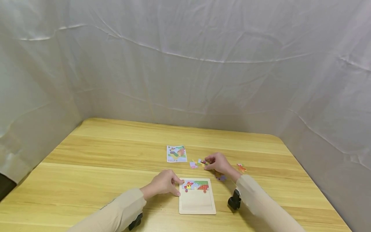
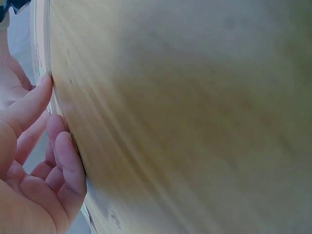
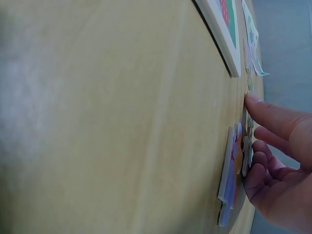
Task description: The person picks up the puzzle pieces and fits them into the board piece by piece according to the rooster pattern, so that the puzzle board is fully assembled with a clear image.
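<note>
A wooden puzzle tray (image 1: 197,203) lies in front of me, its upper part filled with pieces showing a red-combed chicken head and a red dotted patch; bare wood shows below. My left hand (image 1: 165,182) rests at the tray's left side, index finger on the upper corner and thumb against the edge; its other fingers bend loosely in the left wrist view (image 2: 44,170). Beyond the tray, my right hand (image 1: 219,163) reaches into loose puzzle pieces (image 1: 193,165), thumb and fingertips around a small colourful piece (image 1: 204,163). The fingers partly hide that piece.
A picture card (image 1: 176,154) of the chicken lies behind the tray. A purple piece (image 1: 222,178) sits beside the right forearm, and a red-orange piece (image 1: 241,168) lies farther right. Grey sheeting (image 1: 185,80) surrounds the wooden table (image 1: 101,154).
</note>
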A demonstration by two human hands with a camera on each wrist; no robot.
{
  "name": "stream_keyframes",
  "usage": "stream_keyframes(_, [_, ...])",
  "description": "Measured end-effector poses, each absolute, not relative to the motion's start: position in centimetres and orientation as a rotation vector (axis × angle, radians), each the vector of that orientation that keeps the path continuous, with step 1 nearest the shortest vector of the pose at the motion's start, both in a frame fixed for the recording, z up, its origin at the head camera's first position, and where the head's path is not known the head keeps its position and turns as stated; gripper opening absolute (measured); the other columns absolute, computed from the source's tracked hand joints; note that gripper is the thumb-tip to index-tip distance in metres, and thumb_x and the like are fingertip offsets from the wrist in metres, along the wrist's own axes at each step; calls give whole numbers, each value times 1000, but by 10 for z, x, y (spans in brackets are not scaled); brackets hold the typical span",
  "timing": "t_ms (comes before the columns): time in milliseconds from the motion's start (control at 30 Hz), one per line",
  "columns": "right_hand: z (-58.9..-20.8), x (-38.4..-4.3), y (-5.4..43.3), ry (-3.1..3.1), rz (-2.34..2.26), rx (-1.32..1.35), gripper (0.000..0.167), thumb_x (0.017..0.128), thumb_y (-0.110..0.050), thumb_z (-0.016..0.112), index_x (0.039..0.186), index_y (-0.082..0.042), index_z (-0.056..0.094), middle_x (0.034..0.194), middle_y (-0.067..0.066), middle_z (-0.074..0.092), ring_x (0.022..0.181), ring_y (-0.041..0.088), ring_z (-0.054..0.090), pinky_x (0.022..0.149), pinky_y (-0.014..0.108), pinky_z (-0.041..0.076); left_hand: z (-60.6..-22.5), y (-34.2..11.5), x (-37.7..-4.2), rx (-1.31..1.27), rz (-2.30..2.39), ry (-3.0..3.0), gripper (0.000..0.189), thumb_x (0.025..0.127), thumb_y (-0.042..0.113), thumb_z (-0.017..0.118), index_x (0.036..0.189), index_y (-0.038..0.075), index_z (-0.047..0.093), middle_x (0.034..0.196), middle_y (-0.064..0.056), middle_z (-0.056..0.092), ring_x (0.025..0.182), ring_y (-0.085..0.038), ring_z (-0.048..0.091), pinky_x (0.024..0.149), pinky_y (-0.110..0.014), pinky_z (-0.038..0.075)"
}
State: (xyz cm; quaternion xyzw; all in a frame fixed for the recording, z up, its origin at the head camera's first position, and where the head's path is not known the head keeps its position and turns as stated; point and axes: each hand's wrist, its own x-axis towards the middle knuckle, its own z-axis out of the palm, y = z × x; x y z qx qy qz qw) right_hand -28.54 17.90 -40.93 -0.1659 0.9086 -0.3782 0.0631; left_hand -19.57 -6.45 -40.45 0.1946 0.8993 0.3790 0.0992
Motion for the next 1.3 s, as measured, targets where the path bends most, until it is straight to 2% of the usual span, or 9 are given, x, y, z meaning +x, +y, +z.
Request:
stream_keyframes(467, [-410,-286,176,2793,-1090,-513,23,70,-8,75,90,2,69,66,0,54,58,14,39,51,26,34,-406,-65,-196,583,1122,2659,37,59,10,81,94,6,70,54,8,52,40,-4,31,38,-17,26])
stream_keyframes(833, [-411,-285,179,2807,-1038,-644,22,73,-6,72,93,2,68,70,1,57,58,13,42,51,25,36,-405,-65,-195,602,1109,2670,38,59,11,81,95,6,70,57,8,52,43,-4,33,39,-17,26])
stream_keyframes(1133, [-404,-276,186,2785,-1101,-642,23,75,-10,71,96,0,67,81,3,61,71,15,55,60,27,46,-407,-66,-196,607,1112,2666,39,59,12,81,95,6,69,56,9,52,42,-4,32,39,-17,25])
stream_keyframes(1300, [-401,-268,186,2776,-1098,-753,25,76,-9,70,97,3,66,75,2,62,63,13,52,56,25,45,-407,-66,-196,619,1118,2663,39,59,11,81,95,6,69,58,10,53,42,-4,32,39,-17,26])
